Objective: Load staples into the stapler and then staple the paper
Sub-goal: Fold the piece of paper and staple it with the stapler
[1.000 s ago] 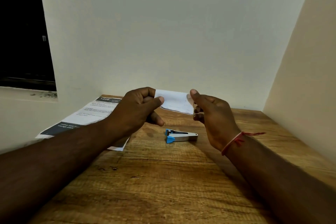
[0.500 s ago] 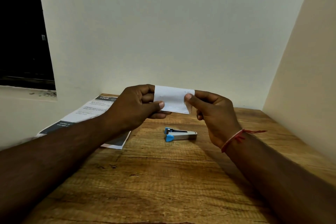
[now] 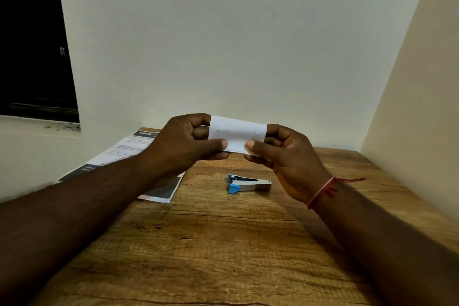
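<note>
- Head view, starting at my fingertips: left thumb (image 3: 221,144) and right thumb (image 3: 252,144) press the lower edge of the folded paper (image 3: 236,130) against curled fingers behind it, so each hand pinches one end.
- Left hand (image 3: 183,143) has the left end, right hand (image 3: 288,159) the right; neither holds anything else.
- That paper is up in the air, above and a little behind the stapler (image 3: 248,182), touching nothing but my fingers.
- Thin short marks show on its face, one near the left end and a few near the right. I take them for staples, though they are too small to be sure.
- The stapler lies closed on its side on the wooden table (image 3: 223,251), blue end to the left, just left of my right wrist with its red thread (image 3: 323,190).
- A printed sheet (image 3: 129,151) lies well left of the stapler, partly under my left forearm.
- By my reckoning the stapling looks done and I am checking it. To do that well I should keep the strip taut and flat, keep my thumbs off the marks, then turn it to see whether the legs are folded flat behind.
- If any staple sits loose, the stapler is near enough for the right hand to take.
</note>
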